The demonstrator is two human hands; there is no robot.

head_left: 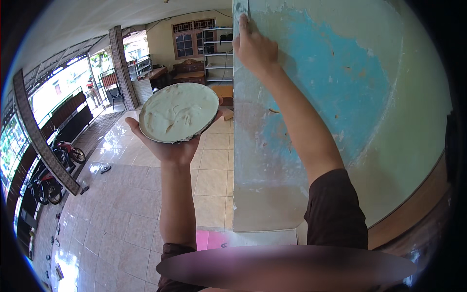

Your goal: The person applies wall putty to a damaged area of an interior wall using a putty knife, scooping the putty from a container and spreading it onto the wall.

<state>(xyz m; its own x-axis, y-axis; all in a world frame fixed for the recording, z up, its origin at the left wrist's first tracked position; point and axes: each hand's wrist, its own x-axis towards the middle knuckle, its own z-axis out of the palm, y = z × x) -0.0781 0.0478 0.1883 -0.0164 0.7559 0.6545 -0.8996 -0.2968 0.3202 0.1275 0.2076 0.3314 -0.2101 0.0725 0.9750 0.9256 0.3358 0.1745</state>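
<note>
My left hand (pixel 177 152) is raised with its palm under a round, shallow dish (pixel 184 140), the fingers and thumb about its sides. Pale, greenish-white putty (pixel 180 109) fills the dish, its surface dented and smeared. My right hand (pixel 259 51) reaches high to the wall's left edge. It grips a putty knife (pixel 242 7), whose flat blade lies against the wall, with the index finger stretched along it. Below and right of this hand, the wall (pixel 423 112) bears a large patch of bare blue paint (pixel 335 82) with small brown chips, ringed by pale coating.
The wall's vertical corner runs beside my right hand. A pink sheet (pixel 214 239) lies on the tiled floor (pixel 126 204) near the wall's foot. Farther off stand a shelf rack (pixel 219 61), a wooden bench (pixel 188 73), a pillar (pixel 124 68) and motorcycles (pixel 48 187).
</note>
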